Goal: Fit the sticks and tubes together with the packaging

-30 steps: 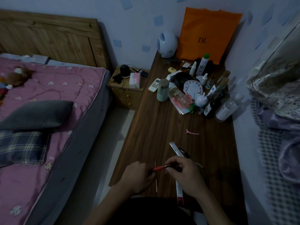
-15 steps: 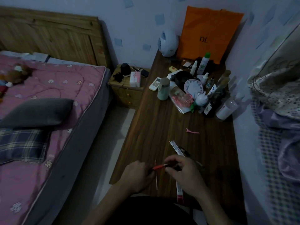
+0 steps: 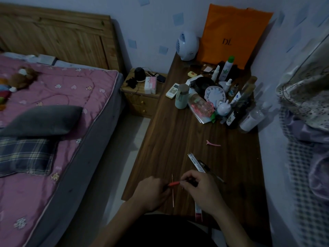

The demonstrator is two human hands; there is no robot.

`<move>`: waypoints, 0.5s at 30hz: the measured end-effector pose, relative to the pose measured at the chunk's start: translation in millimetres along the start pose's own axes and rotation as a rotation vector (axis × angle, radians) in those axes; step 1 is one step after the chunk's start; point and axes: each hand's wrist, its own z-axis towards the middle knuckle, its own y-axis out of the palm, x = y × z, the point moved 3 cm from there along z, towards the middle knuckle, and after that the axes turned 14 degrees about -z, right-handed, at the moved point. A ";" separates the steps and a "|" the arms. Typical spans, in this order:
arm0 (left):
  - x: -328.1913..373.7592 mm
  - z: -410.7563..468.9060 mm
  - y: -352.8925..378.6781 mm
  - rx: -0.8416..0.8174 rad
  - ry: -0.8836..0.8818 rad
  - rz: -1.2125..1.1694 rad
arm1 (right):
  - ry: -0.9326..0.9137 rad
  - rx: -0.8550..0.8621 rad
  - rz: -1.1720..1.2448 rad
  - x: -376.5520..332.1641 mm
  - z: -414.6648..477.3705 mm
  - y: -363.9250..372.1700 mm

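My left hand [image 3: 151,192] and right hand [image 3: 199,188] each pinch one end of a red pen [image 3: 173,184] (thin refill [image 3: 173,193] lying beneath) over the desk [image 3: 178,139].

A dim room with pale walls [image 3: 154,24] dotted with blue squares. A dark wooden desk [image 3: 178,139] runs along the right wall, a small wooden nightstand [image 3: 140,100] beside it. Left stands a bed [image 3: 71,97] with pink quilt and wooden headboard [image 3: 58,34], pale floor [image 3: 124,139] between
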 end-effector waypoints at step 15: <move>-5.4 3.1 6.7 -0.026 0.030 -0.012 | 0.005 0.008 -0.060 7.6 2.6 4.4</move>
